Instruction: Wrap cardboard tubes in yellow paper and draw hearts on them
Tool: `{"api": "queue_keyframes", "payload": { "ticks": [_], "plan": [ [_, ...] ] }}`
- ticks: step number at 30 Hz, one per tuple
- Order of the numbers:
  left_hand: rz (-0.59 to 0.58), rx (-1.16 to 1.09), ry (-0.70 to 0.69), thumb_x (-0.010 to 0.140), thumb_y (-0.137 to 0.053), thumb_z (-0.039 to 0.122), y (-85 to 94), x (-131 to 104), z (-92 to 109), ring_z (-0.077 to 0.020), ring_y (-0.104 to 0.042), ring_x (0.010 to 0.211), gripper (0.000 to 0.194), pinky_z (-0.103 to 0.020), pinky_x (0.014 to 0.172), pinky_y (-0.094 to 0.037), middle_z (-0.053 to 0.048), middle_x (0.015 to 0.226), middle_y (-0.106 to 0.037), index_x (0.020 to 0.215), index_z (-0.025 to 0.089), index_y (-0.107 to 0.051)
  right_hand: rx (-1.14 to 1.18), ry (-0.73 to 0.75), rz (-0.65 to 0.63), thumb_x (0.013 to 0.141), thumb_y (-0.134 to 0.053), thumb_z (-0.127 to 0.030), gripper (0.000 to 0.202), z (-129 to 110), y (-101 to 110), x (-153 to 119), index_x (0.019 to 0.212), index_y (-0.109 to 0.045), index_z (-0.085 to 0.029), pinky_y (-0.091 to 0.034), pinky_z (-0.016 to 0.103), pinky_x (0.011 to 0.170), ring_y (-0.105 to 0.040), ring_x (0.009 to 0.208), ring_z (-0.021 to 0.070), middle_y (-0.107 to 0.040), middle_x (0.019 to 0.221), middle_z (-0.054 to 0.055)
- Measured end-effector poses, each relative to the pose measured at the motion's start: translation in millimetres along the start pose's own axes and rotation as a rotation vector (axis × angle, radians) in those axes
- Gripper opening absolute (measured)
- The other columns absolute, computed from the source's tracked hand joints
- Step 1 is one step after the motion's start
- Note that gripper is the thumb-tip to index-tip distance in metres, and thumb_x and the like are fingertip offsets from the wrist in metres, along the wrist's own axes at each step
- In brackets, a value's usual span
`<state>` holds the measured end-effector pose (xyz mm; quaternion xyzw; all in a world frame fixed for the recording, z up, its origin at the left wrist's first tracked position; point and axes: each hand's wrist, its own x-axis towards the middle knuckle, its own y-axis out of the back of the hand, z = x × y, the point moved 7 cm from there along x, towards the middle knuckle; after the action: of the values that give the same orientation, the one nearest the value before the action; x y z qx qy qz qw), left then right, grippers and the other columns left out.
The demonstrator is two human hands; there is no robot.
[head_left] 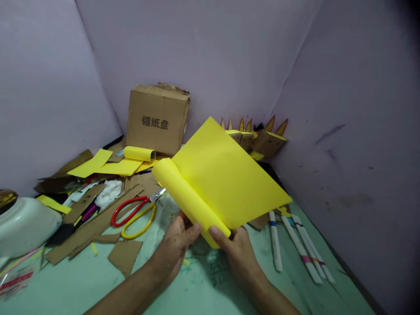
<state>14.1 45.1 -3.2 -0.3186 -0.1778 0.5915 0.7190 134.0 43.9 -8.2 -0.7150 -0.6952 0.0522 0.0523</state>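
Both hands on yellow paper

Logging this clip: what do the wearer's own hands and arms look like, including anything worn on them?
Both the left hand and the right hand are bare, with no gloves. The left forearm and right forearm show no sleeve as far as the picture reaches. No watch, bracelet or ring is visible, though some fingers are hidden.

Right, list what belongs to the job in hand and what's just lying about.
In use:
yellow sheet, partly rolled
left hand and right hand, both holding it

Apparently lying about:
red-and-yellow scissors
lettered cardboard box
cardboard scraps
banded white sticks
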Motion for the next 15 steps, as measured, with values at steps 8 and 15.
{"api": "queue_keyframes", "payload": {
  "ticks": [8,15],
  "plan": [
    [0.189,-0.189,0.061,0.061,-0.072,0.007,18.6,0,4,-0.0281,-0.061,0.103,0.058,-0.04,0.093,-0.049,-0.005,0.093,-0.073,0.117,0.017,-0.059,0.259,-0.087,-0.099,0.063,-0.075,-0.043,0.046,9,-7,-3,0.096,-0.068,-0.011,-0.055,0.038,0.07,-0.068,0.076,0.0284,-0.073,0.088,0.013],
    [0.235,-0.237,0.031,0.063,-0.068,0.006,21.0,2,4,-0.0279,-0.065,0.095,0.053,-0.041,0.089,-0.052,-0.007,0.089,-0.073,0.114,0.014,-0.06,0.198,-0.085,-0.079,0.06,-0.079,-0.036,0.044,4,-6,-6,0.094,-0.067,-0.012,-0.054,0.031,0.06,-0.067,0.072,0.0243,-0.073,0.09,0.011]
  ]
}}
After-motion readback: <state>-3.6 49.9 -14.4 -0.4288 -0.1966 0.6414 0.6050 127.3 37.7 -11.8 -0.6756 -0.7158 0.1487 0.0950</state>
